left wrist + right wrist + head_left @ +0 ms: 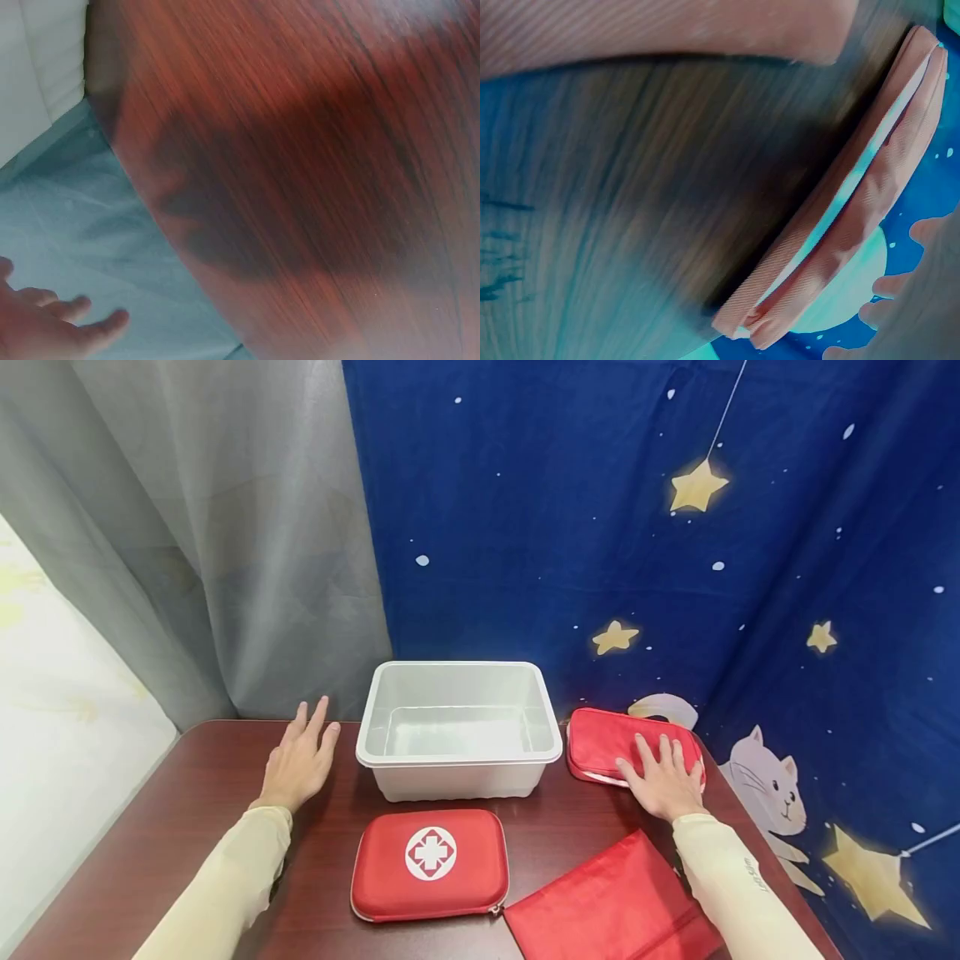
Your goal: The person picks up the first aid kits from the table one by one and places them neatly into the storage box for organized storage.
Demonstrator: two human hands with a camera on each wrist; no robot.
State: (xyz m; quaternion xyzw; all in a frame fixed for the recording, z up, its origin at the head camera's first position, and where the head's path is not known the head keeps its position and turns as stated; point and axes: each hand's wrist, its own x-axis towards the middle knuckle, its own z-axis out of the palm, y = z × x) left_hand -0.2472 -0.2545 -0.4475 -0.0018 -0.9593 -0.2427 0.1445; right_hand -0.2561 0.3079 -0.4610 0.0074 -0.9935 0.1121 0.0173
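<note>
My right hand point(666, 783), fingers spread, is over a red zippered pouch point(607, 739) at the table's right back corner. The right wrist view shows that pouch point(840, 202) edge-on, a pale strip along its side, with my fingers point(892, 285) beside it. To the left of a white plastic bin point(457, 781), my left hand point(294, 768) is held with its fingers extended and nothing in them; its shadow falls on the table in the left wrist view. In front of the bin lies a red hard case point(382, 868) with a white cross emblem.
A flat red fabric piece point(600, 902) lies at the front right, partly under my right forearm in the head view. The dark reddish wooden table point(217, 777) ends at a grey curtain point(292, 568) and a blue starry curtain point(510, 527) behind.
</note>
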